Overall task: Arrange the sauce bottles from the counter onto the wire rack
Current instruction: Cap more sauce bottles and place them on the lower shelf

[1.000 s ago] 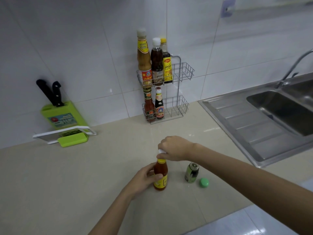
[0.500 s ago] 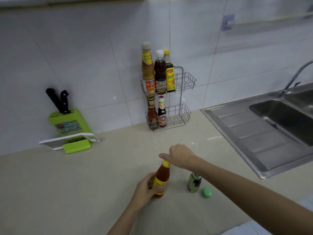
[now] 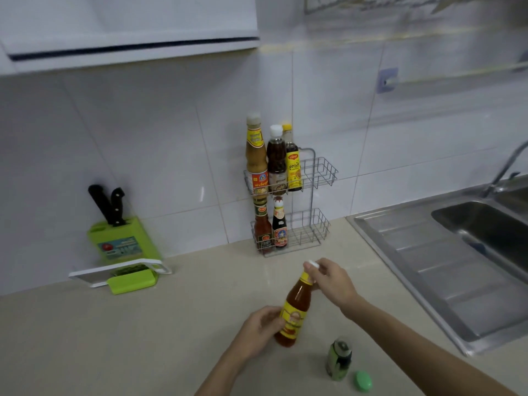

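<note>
- Orange-red sauce bottle (image 3: 295, 307): yellow label w/ red print, yellow neck band, white cap; held tilted, neck leaning toward the rack, above the counter (image 3: 143, 338) near its front edge.
- Left hand (image 3: 258, 330) wraps the bottle's lower body at the label, fingers closed round it.
- Right hand (image 3: 333, 282) pinches the white cap (image 3: 311, 264) at the bottle's top w/ fingertips.
- Wire rack (image 3: 320, 195): 2 tiers, standing at the counter's back edge against the tiled wall.
- Top tier: 3 bottles, all at its left end – tan sauce w/ pale cap (image 3: 256, 155), dark sauce w/ white cap (image 3: 276, 161), dark bottle w/ yellow label & yellow cap (image 3: 293, 161). Right end bare.
- Bottom tier: 2 bottles at its left end – red sauce (image 3: 262, 227), dark one w/ red-white cap (image 3: 280, 224).
- Bottles total: 7 – 5 on rack, 1 in hands, 1 small green bottle (image 3: 338, 358) uncapped on the counter by the front edge.
- 1 green cap (image 3: 363, 380) lying just beside the small bottle.
- 1 green knife block (image 3: 123, 241) w/ 2 black handles, back-left of counter.
- 1 steel sink (image 3: 457, 252) at the counter's right end.
</note>
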{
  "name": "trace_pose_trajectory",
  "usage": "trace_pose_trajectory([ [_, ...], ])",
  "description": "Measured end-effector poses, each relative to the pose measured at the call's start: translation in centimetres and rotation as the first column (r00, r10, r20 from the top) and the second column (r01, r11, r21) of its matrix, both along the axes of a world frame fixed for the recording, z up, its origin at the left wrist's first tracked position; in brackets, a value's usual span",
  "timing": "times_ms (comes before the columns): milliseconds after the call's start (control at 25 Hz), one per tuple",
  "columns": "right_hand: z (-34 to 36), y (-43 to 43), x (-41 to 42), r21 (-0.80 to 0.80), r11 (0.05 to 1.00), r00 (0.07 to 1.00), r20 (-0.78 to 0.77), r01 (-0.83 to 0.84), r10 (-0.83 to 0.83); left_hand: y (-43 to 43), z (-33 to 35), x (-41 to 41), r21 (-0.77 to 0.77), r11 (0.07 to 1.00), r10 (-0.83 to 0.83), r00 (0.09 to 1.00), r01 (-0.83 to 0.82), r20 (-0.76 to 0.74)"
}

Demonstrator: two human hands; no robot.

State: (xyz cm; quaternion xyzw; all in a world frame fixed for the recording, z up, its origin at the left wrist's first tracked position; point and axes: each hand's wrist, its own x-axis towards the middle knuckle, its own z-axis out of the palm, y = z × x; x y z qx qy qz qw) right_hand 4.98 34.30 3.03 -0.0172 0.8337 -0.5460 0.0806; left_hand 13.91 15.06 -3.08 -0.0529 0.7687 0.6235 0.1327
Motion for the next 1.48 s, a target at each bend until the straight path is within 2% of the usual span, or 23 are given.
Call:
trace_pose_trajectory([
  [120, -0.1, 2.1, -3.2, -0.214, 0.933, 0.957, 0.095, 0.288, -0.273, -1.9, 0.2, -2.5, -0.084, 0.994, 0.074, 0.997, -0.072, 0.011],
  [240, -0.5, 3.8, -7.2, -0.375, 0.779, 0.864, 0.211, 0.503, -0.457, -4.0, -0.3, -5.5, -0.135, 0.982, 0.141, 0.989, -0.135, 0.037],
  [400, -0.7, 3.8, -12.0, -0.527, 0.562, 0.752, 0.268, 0.637, -0.602, -5.3, -0.8, -10.0, -0.077, 0.974, 0.218, 0.974, -0.213, 0.059],
  [480, -0.8, 2.9, -14.0, -0.561, 0.514, 0.716, 0.221, 0.648, -0.662, -5.5, -1.2, -12.3, -0.008, 0.956, 0.293, 0.952, -0.293, 0.083],
  [600, -1.1, 1.6, -17.1, -0.542, 0.534, 0.697, 0.142, 0.649, -0.703, -5.7, -2.0, -15.4, 0.102, 0.901, 0.408, 0.903, -0.422, 0.132],
  [720, -1.9, 0.8, -20.1, -0.539, 0.542, 0.703, 0.140, 0.645, -0.698, -5.7, -2.8, -17.9, 0.153, 0.874, 0.438, 0.884, -0.461, 0.164],
  [960, -3.2, -0.9, -22.8, -0.388, 0.781, 0.833, -0.054, 0.490, -0.550, -4.8, -3.1, -21.2, 0.203, 0.880, 0.399, 0.900, -0.430, 0.174],
  [1080, -3.2, -1.9, -23.2, -0.233, 0.912, 0.905, -0.185, 0.338, -0.383, -4.3, -2.4, -22.2, 0.247, 0.888, 0.360, 0.920, -0.389, 0.156],
  [1200, -3.1, -2.7, -23.2, -0.080, 0.983, 0.946, -0.268, 0.168, -0.183, -3.9, -2.3, -22.6, 0.245, 0.889, 0.360, 0.921, -0.387, 0.150],
  [1360, -2.1, -3.4, -23.5, 0.137, 0.989, 0.936, -0.339, -0.051, 0.095, -3.9, -2.8, -22.7, 0.206, 0.897, 0.369, 0.919, -0.391, 0.140],
  [1480, -2.0, -3.7, -23.4, 0.163, 0.985, 0.922, -0.369, -0.061, 0.118, -4.1, -3.2, -22.9, 0.177, 0.903, 0.369, 0.918, -0.391, 0.145],
])
